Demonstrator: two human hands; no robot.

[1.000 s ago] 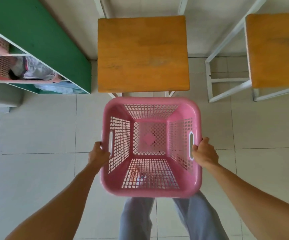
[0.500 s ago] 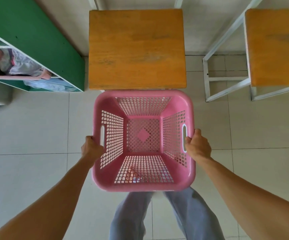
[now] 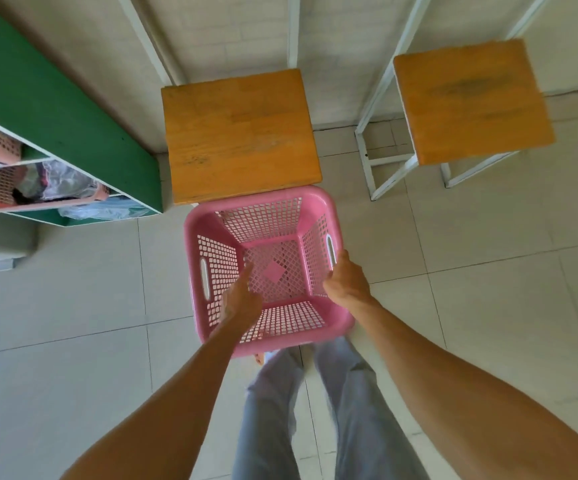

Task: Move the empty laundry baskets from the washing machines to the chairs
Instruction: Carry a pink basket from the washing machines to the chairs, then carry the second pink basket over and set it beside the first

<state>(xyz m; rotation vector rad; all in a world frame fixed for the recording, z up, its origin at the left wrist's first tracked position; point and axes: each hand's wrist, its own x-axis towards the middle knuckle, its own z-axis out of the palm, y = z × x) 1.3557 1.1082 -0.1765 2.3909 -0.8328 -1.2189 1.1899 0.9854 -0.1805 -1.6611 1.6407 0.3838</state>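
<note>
Left hand has let go of its handle since half a second ago, now loose over the pink basket; right hand alone grips the rim, basket lower, just short of the near chair, likely not seated.

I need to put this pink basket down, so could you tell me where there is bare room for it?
Both wooden seats are bare: the near chair just beyond the pink basket, bordered by the green shelf unit on its left, and the far chair to the right. The shelf unit is crowded with filled baskets and bags.
</note>
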